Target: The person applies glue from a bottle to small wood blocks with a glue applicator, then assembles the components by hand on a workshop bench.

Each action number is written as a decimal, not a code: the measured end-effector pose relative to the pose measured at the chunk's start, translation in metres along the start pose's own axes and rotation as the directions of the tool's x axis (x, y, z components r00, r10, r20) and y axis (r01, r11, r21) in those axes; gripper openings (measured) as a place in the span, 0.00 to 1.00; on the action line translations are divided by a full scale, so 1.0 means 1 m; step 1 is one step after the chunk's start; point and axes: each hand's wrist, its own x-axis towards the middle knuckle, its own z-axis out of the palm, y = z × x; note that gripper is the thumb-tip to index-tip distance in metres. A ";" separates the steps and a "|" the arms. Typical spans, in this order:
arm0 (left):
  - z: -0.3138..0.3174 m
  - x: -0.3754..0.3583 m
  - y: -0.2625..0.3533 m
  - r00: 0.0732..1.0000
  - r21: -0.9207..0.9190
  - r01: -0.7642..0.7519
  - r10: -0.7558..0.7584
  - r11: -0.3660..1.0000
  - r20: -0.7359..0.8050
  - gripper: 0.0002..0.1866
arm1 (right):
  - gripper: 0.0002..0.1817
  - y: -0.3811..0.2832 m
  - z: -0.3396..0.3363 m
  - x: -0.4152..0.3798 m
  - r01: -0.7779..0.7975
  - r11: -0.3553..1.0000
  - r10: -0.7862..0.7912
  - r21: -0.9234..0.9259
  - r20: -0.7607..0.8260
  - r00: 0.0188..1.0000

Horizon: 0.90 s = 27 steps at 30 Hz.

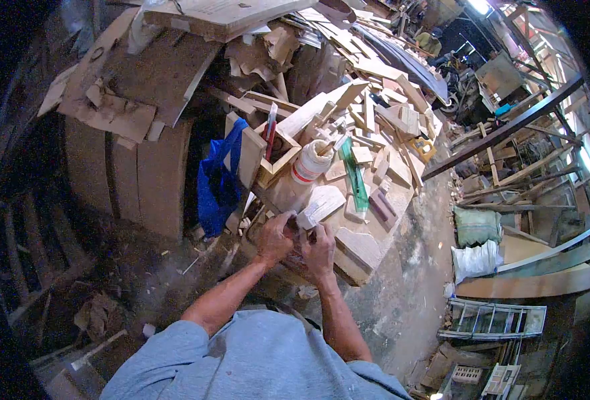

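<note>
Both my hands are close together at the near edge of a cluttered workbench [401,230]. My left hand [275,238] has its fingers curled, and my right hand [319,252] is curled just beside it. Between them is a small dark reddish piece, too small and shadowed to name. A pale wood block [321,205] lies right beyond the fingertips, near the right thumb. Behind it stands an open white jar [311,162] with a stick in it. To the jar's left sits a wooden box [280,167] holding a red-handled tool [269,132].
Wood offcuts [378,120] and a green strip [353,175] cover the bench. A blue cloth [219,183] hangs at its left side. A long dark beam [508,125] slants at the right, above white sacks [476,259]. A person [429,43] is far back.
</note>
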 end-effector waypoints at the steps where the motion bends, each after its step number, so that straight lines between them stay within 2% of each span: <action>1: -0.002 0.002 -0.002 1.000 -0.006 0.000 0.000 1.000 0.019 0.26 | 0.14 -0.003 -0.002 -0.001 -0.031 1.000 0.031 -0.004 0.018 0.999; 4: -0.018 0.005 0.004 0.992 -0.121 -0.004 0.019 0.993 0.125 0.27 | 0.17 -0.005 -0.007 -0.004 0.081 0.996 -0.084 -0.041 -0.093 0.992; 7: -0.019 0.011 -0.013 0.981 -0.121 -0.075 0.095 0.990 0.169 0.27 | 0.21 0.007 0.000 -0.020 -0.155 0.952 0.175 0.265 -0.057 0.983; 10: -0.027 0.018 -0.016 0.952 -0.208 0.039 0.027 0.977 0.306 0.27 | 0.21 0.019 0.007 -0.027 -0.197 0.954 0.216 0.226 -0.065 0.974; 11: -0.030 0.021 -0.016 0.945 -0.178 0.023 0.036 0.984 0.324 0.27 | 0.19 0.023 0.011 -0.027 -0.047 0.993 0.065 0.105 -0.177 0.982; 13: -0.034 0.030 -0.016 0.935 -0.120 -0.014 0.055 0.993 0.350 0.27 | 0.19 0.020 0.016 -0.026 -0.071 0.994 0.085 0.078 -0.196 0.977; 16: -0.030 0.040 -0.021 0.927 -0.182 -0.045 0.109 0.982 0.359 0.27 | 0.18 0.013 0.020 -0.024 -0.114 0.987 0.135 0.111 -0.211 0.968; 19: -0.019 0.044 -0.034 0.921 -0.157 -0.211 0.250 0.965 0.298 0.27 | 0.18 0.005 0.021 -0.026 -0.163 0.976 0.193 0.146 -0.224 0.955; 23: -0.020 0.045 -0.035 0.906 -0.209 -0.188 0.252 0.960 0.339 0.27 | 0.18 0.001 0.026 -0.028 -0.141 0.987 0.157 0.075 -0.278 0.948; 27: -0.023 0.040 -0.029 0.911 -0.216 -0.173 0.240 0.961 0.336 0.26 | 0.15 -0.005 0.029 -0.026 -0.117 0.988 0.143 0.100 -0.324 0.935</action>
